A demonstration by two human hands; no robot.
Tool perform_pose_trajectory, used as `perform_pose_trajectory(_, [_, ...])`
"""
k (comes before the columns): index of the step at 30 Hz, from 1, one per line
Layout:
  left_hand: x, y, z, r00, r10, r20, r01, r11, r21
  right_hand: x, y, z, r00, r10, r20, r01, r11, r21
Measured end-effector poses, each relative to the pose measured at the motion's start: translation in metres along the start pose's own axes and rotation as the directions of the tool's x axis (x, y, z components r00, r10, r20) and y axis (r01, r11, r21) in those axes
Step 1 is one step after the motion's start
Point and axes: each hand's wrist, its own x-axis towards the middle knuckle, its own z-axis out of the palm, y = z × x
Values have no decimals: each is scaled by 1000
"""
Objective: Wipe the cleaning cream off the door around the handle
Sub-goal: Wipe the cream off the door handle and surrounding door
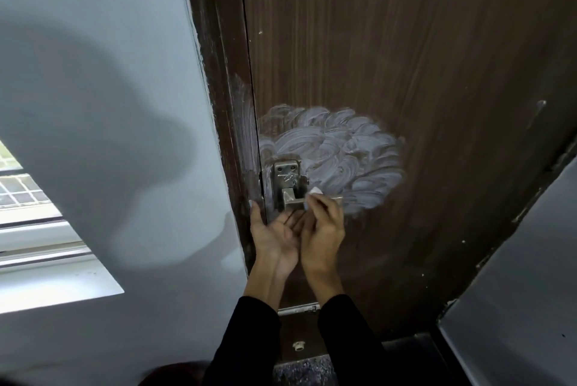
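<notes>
A dark brown wooden door (406,42) carries a broad patch of smeared white cleaning cream (337,154) above and right of the metal handle (292,195). A thinner smear runs down the door frame (242,123) at left. My left hand (274,239) is palm up just below the handle, fingers apart, holding nothing. My right hand (321,229) sits beside it, touching the lever, fingers pinched on a small white piece of cloth or tissue (315,192) at the cream's lower edge.
A pale grey wall (109,104) lies left of the frame, with a window and its white sill (46,260) at lower left. Another grey wall (515,292) stands at right. A metal latch (298,308) and a small white knob (298,345) sit low on the door.
</notes>
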Motion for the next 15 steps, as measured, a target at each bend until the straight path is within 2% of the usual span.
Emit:
perform_pose_trajectory(2, [1, 0, -2, 1000, -11, 19, 12, 999, -39, -3, 3, -3, 995, -72, 70, 73, 997, -5])
perform_pose_trajectory(3, [2, -1, -3, 1000, -16, 17, 16, 999, -42, -1, 6, -8, 996, -67, 59, 67, 998, -2])
perform_pose_trajectory(6, [1, -3, -1, 1000, -19, 7, 20, 998, -61, 14, 13, -20, 995, 59, -84, -59, 998, 5])
perform_pose_trajectory(8, [1, -5, -1, 1000, -10, -1, 10, 998, -55, 18, 11, -21, 991, 88, -104, -91, 996, -24])
perform_pose_trajectory(12, [4, -8, -1, 998, 11, -56, -13, 999, -49, 5, 0, -11, 986, -68, 154, 74, 997, -32])
perform_pose_trajectory(13, [4, -9, 0, 998, 13, -65, -16, 998, -54, 4, 1, -12, 977, -102, 188, 107, 994, -16])
perform_pose_trajectory(15, [5, -11, 2, 997, 20, -70, -25, 998, -65, 10, 6, -19, 985, -79, 153, 81, 997, -9])
